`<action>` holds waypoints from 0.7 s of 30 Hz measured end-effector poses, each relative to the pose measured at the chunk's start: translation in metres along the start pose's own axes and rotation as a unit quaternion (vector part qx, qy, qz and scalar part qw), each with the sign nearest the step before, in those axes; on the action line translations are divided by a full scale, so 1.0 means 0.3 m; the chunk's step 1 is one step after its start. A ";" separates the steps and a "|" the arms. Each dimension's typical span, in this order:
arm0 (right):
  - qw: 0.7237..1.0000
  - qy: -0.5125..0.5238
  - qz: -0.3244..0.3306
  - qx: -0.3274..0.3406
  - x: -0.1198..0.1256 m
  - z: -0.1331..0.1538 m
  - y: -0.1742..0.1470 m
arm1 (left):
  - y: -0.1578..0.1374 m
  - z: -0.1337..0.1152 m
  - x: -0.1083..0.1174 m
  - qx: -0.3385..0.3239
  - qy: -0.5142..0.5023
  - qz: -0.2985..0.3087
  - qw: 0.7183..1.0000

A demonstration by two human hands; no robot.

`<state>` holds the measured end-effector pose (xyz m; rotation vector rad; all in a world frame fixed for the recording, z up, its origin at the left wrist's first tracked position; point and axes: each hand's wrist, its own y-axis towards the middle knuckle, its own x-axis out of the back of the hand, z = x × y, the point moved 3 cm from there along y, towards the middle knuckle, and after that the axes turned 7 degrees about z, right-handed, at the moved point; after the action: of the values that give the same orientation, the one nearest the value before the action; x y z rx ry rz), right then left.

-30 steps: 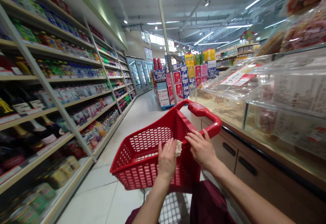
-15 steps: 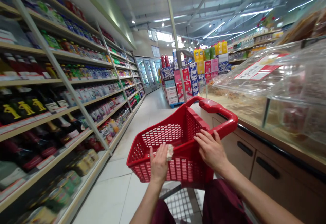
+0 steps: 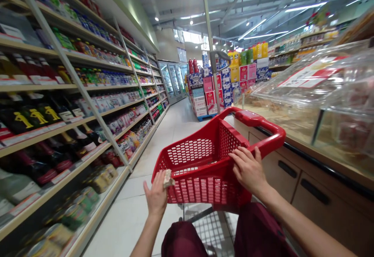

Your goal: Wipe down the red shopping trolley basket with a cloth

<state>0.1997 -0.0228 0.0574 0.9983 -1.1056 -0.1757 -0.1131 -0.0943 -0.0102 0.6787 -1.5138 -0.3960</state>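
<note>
A red plastic shopping cart (image 3: 233, 196) with a perforated basket stands in front of me, turned sideways. At the basket's far-left corner, my left hand (image 3: 157, 195) presses a crumpled whitish cloth (image 3: 168, 179) against the top rim, its thumb sticking out to the left. My right hand (image 3: 250, 172) is hooked over the near rim beside the red handle (image 3: 276, 134), fingers bent onto the basket's inner side. Nothing shows inside the basket. My knees in dark maroon trousers (image 3: 182, 239) are just below it.
Shelves of bottles and cans (image 3: 87, 112) line the left side. At right, a counter with drawers (image 3: 288, 167) carries clear plastic food packs (image 3: 309, 77). Stacked drink boxes (image 3: 209, 93) and a thin pole (image 3: 207, 27) stand ahead, with glass-door fridges (image 3: 172, 79) farther back.
My left hand has slid the cloth leftward along the basket rim, from its middle to the corner. My right hand keeps its place on the rim. The view has shifted slightly.
</note>
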 end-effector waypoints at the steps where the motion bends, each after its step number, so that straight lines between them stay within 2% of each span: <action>1: 1.000 0.006 -0.006 -0.006 -0.002 0.005 -0.001 | -0.010 0.026 -0.001 0.028 0.006 -0.009 1.000; 3: 1.000 0.014 -0.016 -0.015 -0.005 0.012 -0.003 | -0.015 -0.006 -0.006 0.021 0.004 -0.011 1.000; 6: 1.000 0.012 -0.015 -0.004 -0.009 0.013 -0.004 | 0.008 -0.158 -0.013 -0.091 -0.029 0.020 0.995; 8: 1.000 0.007 -0.004 0.008 -0.009 0.006 -0.005 | 0.022 -0.191 -0.009 -0.116 -0.047 0.041 0.991; 10: 1.000 0.007 0.002 0.009 -0.008 0.000 -0.007 | 0.022 -0.122 -0.003 -0.060 -0.052 0.050 0.996; 13: 1.000 0.017 -0.008 -0.006 -0.007 0.006 -0.008 | -0.003 0.051 0.005 0.119 -0.057 0.029 0.991; 15: 1.000 0.021 -0.015 -0.017 -0.009 0.014 -0.007 | -0.016 0.080 0.004 0.190 -0.071 0.013 0.979; 17: 0.999 0.025 -0.017 -0.020 -0.011 0.021 -0.005 | -0.007 0.000 -0.002 0.154 -0.087 0.018 0.984; 19: 0.999 0.027 -0.017 -0.009 -0.010 0.022 -0.003 | 0.019 -0.132 -0.008 0.046 -0.103 0.036 0.993; 21: 1.000 0.024 -0.013 0.002 -0.007 0.018 -0.003 | 0.040 -0.221 -0.009 -0.047 -0.117 0.057 0.990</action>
<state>0.1947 -0.0252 0.0558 1.0163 -1.0513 -0.1692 -0.0499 -0.0728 0.0003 0.4821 -1.7359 -0.4690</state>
